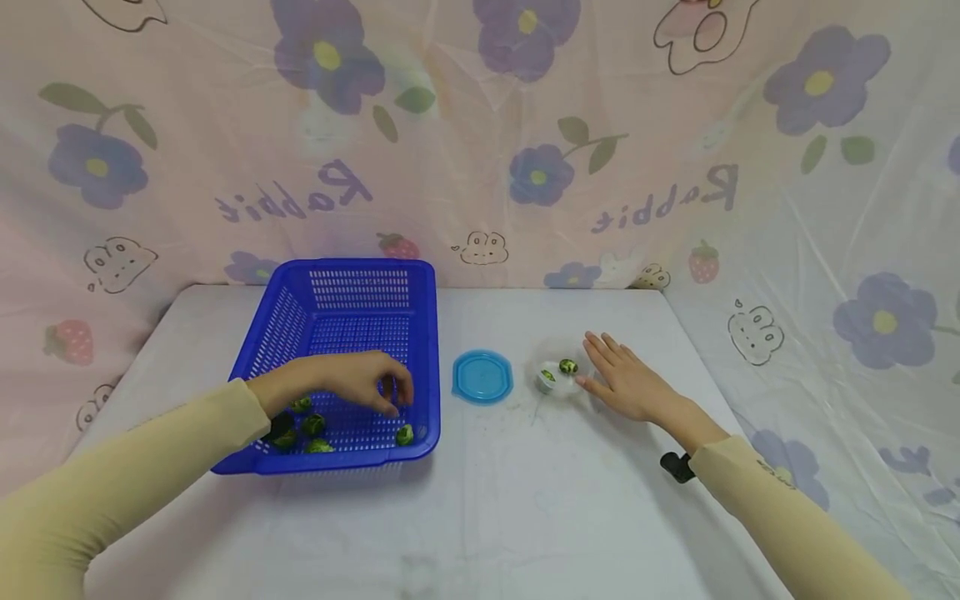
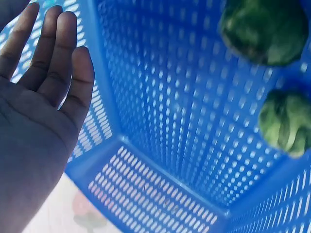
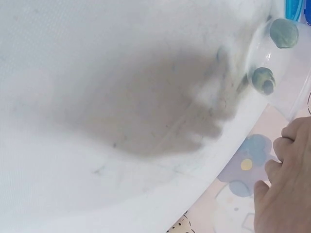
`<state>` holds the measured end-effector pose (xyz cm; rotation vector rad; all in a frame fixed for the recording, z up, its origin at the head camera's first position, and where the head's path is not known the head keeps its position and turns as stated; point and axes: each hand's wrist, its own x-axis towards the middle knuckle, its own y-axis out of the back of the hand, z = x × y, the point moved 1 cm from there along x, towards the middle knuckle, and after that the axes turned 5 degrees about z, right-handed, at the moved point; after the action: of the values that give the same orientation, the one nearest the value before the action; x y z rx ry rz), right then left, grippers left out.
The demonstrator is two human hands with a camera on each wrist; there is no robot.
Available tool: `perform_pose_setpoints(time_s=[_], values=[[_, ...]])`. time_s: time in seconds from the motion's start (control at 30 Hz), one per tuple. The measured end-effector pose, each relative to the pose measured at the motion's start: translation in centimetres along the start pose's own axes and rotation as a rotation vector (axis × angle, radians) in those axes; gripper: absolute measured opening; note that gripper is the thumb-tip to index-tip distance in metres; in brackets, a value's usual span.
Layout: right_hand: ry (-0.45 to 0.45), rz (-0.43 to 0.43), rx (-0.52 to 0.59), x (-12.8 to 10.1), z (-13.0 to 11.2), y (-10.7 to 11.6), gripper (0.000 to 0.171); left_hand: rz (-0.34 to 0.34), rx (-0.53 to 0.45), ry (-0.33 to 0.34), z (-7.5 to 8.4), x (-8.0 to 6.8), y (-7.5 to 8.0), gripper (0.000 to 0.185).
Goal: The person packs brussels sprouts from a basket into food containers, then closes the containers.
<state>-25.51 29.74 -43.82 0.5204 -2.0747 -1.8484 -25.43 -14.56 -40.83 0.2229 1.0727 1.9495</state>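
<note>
My left hand (image 1: 369, 381) hangs inside the blue plastic basket (image 1: 429, 333), its fingers loosely bent and holding nothing. Just below its fingertips, in the front right corner, lies a Brussels sprout (image 1: 405, 434). Several more sprouts, one of them a Brussels sprout (image 1: 312, 424) near my forearm, are in the basket's front left part; the forearm partly hides that group. On the right, my right hand (image 1: 626, 382) has its fingers stretched out beside a clear plastic container (image 3: 290, 65). Two Brussels sprouts (image 1: 568, 366) show in that container.
Between basket and container, a light blue lid (image 1: 483, 377) lies flat on the white tabletop (image 1: 510, 500). A patterned cloth (image 1: 465, 167) hangs behind the table's back edge. Something small and black (image 1: 677, 467) sits at my right wrist.
</note>
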Motion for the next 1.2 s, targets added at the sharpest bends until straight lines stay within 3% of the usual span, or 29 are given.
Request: perform_pose_setpoints(time_s=[0.17,0.37,1.2], values=[[-0.002,-0.006,0.006,0.0,0.0,0.2,0.079,-0.051,0.021,0.004,0.2,0.3,-1.2,0.019],[-0.003,-0.012,-0.003,0.0,-0.2,0.3,0.079,-0.066,0.025,-0.005,0.3,0.6,-1.9,0.02],[-0.005,-0.003,-0.004,0.0,-0.1,0.1,0.079,-0.085,0.073,0.047,0.6,1.2,-2.7,0.013]])
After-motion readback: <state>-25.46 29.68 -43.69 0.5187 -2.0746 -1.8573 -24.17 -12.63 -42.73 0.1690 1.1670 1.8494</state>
